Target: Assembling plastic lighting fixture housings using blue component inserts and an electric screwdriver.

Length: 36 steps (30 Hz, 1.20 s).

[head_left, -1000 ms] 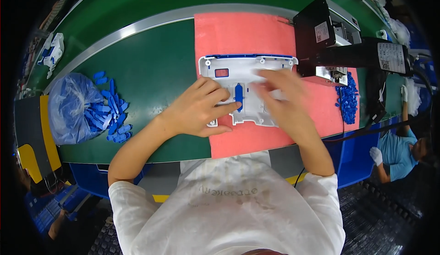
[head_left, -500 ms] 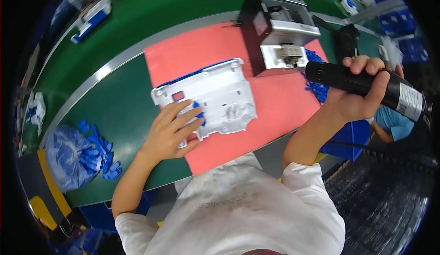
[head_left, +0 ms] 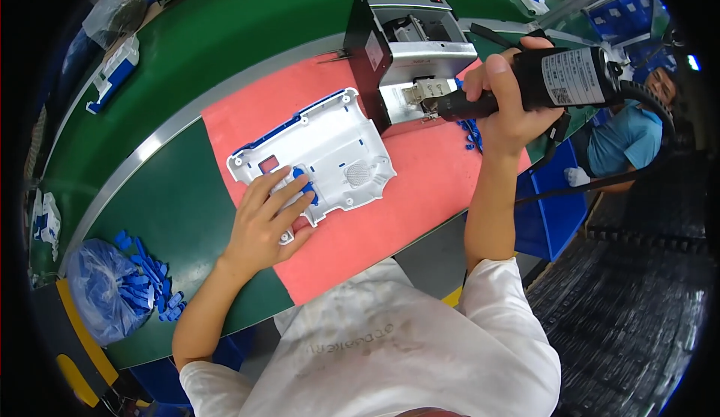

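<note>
A white plastic housing (head_left: pixel 330 143) with a blue edge lies on the pink mat, its ribbed inner side up. My left hand (head_left: pixel 264 218) rests on its near-left part, fingers spread over a small blue plastic piece (head_left: pixel 306 184) set in the housing. In my right hand (head_left: pixel 514 102) is a black electric screwdriver (head_left: pixel 555 79), held nearly level with the fingers wrapped round it. The nose of the screwdriver meets the front outlet of a black and silver screw feeder (head_left: pixel 409 61); its bit is too small to make out.
Loose blue parts spill from a clear plastic bag (head_left: pixel 105 289) at the left of the green bench. Small blue parts (head_left: pixel 471 133) lie beside the feeder. The screwdriver's cable (head_left: pixel 652 154) loops down at the right, near a blue bin (head_left: pixel 551 214) and a co-worker (head_left: pixel 622 143).
My right hand has brought the screwdriver left and forward to the feeder's outlet. My left hand stays on the housing and blue piece. The whole view has shifted somewhat.
</note>
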Motion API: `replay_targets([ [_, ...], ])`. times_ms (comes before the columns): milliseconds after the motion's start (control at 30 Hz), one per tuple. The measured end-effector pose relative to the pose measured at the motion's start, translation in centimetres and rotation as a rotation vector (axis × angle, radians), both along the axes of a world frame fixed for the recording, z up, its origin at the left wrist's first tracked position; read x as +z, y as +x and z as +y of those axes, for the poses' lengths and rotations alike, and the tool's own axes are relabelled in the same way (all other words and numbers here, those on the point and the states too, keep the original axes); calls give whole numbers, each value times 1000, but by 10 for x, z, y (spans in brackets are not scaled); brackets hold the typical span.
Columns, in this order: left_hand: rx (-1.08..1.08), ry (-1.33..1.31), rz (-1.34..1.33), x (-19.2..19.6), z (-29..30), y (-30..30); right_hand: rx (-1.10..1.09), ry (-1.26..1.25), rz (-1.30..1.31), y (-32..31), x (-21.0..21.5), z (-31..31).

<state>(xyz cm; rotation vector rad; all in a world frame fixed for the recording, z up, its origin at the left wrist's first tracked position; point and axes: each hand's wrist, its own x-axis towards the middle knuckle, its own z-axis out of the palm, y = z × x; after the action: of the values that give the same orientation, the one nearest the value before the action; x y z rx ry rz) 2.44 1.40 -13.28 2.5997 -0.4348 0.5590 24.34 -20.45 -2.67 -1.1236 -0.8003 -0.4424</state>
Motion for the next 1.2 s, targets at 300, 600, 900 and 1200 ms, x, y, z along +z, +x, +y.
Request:
replay_targets([
  [300, 27, -24, 35, -2, 2, -4, 340, 87, 189, -65, 12, 51],
  [600, 21, -107, 34, -6, 4, -5, 312, -189, 35, -89, -19, 112],
  [900, 26, -129, 12, -9, 4, -4, 351, -45, 114, -93, -27, 122],
  [1200, 28, -116, 21, -8, 2, -3, 296, -279, -57, -83, -39, 116],
])
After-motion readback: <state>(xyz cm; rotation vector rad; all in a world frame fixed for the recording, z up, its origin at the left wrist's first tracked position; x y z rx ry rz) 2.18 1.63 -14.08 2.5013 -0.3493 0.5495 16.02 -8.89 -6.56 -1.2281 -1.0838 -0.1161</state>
